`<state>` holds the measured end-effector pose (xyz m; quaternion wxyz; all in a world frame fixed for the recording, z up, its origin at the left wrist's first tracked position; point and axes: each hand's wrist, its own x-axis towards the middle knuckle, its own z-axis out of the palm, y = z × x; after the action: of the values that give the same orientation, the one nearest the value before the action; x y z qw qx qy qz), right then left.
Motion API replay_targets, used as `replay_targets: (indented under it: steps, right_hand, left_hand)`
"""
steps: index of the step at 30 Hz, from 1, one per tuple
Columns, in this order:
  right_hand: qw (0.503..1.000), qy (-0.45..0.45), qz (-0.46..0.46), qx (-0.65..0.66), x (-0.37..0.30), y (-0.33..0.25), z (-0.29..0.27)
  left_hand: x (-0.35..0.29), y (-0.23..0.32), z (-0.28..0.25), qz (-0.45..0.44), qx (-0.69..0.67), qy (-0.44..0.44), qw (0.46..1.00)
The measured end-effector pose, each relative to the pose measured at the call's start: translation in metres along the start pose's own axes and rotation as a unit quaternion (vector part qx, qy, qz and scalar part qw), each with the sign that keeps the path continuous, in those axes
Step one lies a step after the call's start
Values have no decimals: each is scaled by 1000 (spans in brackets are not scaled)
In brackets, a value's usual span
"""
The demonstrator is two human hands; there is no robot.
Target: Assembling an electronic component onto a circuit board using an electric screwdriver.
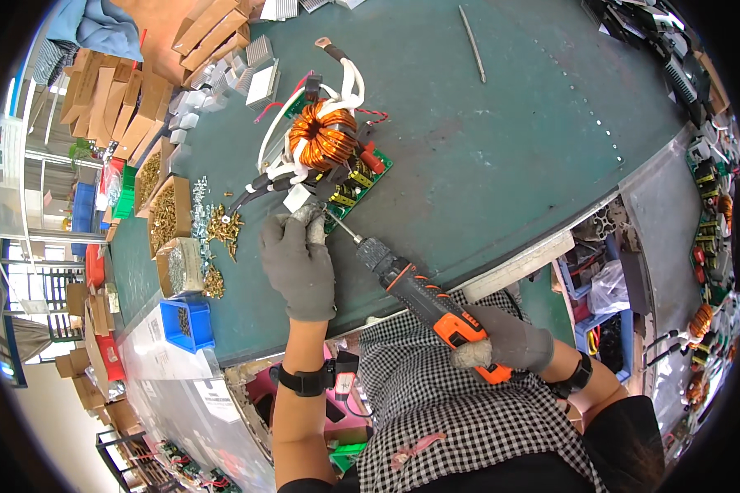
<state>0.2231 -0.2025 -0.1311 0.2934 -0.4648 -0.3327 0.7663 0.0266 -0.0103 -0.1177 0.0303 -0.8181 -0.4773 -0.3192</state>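
A green circuit board point(368, 186) with a copper-wound toroid coil point(322, 135) and thick white cables lies on the table. My gloved left hand point(300, 263) is at the board's near corner, its thumb and forefinger pinched together by a small white block point(297, 197). What sits between those fingertips is too small to make out. In my gloved right hand point(506, 338) is an orange and black power screwdriver point(423, 302), gripped by its handle end. Its long bit points up and left to the board's near edge, close to my left fingertips.
Brass screws point(224, 226) lie in a loose heap left of the board, beside silver screws point(200, 205). Cardboard boxes of screws point(163, 220) and a blue bin point(187, 324) stand farther left. Aluminium heat sinks point(260, 52) lie at the back. A thin rod point(472, 45) rests on the green table point(501, 164).
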Motion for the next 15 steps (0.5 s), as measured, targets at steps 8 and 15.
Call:
replay_targets:
  steps: [8,15]
  right_hand:
    - [999,-11,18,25,0,2,-1]
    - [997,-17,19,68,-3,-7,0]
  left_hand:
    - [1,-1,-2,13,23,-8,1000]
    - [2,-4,-2,46,39,-6,998]
